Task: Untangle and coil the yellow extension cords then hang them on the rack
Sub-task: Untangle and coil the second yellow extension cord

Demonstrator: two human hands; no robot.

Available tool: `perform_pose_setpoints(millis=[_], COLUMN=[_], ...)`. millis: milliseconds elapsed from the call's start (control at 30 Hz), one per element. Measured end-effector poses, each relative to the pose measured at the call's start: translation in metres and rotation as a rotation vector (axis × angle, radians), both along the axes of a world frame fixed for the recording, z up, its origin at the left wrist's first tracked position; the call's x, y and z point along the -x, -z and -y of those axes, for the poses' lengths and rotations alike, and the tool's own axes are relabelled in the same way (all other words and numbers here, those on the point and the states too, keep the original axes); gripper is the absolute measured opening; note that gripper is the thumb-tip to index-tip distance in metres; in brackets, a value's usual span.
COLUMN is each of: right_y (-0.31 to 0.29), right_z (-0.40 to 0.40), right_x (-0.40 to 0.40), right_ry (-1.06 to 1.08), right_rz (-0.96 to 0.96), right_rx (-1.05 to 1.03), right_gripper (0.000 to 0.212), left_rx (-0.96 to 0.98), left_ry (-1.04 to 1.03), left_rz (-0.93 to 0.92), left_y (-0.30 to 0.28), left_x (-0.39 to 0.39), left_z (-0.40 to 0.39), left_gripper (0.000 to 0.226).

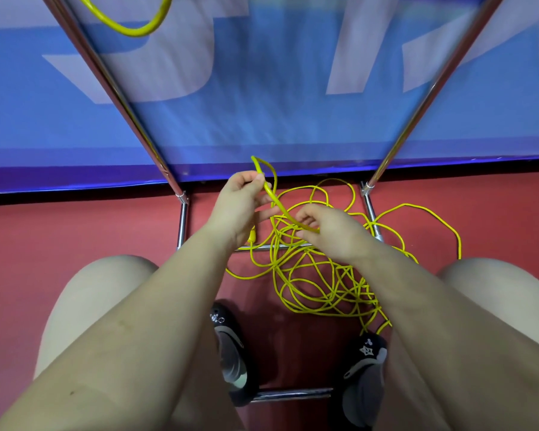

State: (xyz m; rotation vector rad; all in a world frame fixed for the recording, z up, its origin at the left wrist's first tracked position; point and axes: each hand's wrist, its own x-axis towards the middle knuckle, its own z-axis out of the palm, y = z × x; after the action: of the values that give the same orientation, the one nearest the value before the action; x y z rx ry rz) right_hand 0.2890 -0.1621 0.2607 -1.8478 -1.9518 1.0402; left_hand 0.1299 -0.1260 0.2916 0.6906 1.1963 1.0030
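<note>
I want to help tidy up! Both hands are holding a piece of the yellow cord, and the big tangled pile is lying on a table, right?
Not quite. The head view shows the tangled pile lying on the red floor, not on a table. The rest is right: the left hand and right hand both hold a piece of yellow cord.

A red floor (75, 231) fills six o'clock; at twelve o'clock stands a blue banner (262, 119) with pale lettering, edged by a black strip.

Two hands (240, 206), two shoes (231, 353), one cord tangle (318, 275), one hung loop (131, 26).
</note>
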Motion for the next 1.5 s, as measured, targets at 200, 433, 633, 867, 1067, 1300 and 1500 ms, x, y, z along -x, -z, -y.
perform_pose_setpoints(millis=[200, 433, 633, 867, 1067, 1300, 1500], right_y=[-0.007, -0.030, -0.041, -0.040, -0.012, 0.009, 0.007], right_z=[-0.001, -0.005, -0.013, -0.015, -0.011, 0.003, 0.001], right_x=[0.001, 0.005, -0.003, 0.001, 0.004, -0.003, -0.006], right_ry=[0.075, 0.382, 0.598, 0.566, 0.217, -0.061, -0.004], right_rz=[-0.067, -0.728, -1.084, -1.062, -0.341, 0.071, 0.172], right_rx=[-0.066, 0.199, 0.240, 0.180, 0.078, 0.236, 0.051], right_gripper=[0.013, 0.008, 0.007, 0.011, 0.023, 0.032, 0.018], left_rx=[0.017, -0.016, -0.046, -0.194, -0.082, -0.098, -0.029], left_ry=[-0.079, 0.278, 0.499, 0.433, 0.103, 0.020, -0.047], left_rz=[0.120, -0.093, -0.210, -0.287, -0.223, -0.153, 0.047], left_y=[-0.004, 0.003, 0.011, 0.011, 0.003, 0.004, 0.001], left_x=[0.005, -0.007, -0.016, -0.019, -0.011, 0.001, 0.006], left_z=[-0.006, 0.009, 0.019, 0.020, 0.007, 0.000, -0.004], left_gripper=[0.010, 0.017, 0.022, 0.021, 0.022, 0.023, 0.020])
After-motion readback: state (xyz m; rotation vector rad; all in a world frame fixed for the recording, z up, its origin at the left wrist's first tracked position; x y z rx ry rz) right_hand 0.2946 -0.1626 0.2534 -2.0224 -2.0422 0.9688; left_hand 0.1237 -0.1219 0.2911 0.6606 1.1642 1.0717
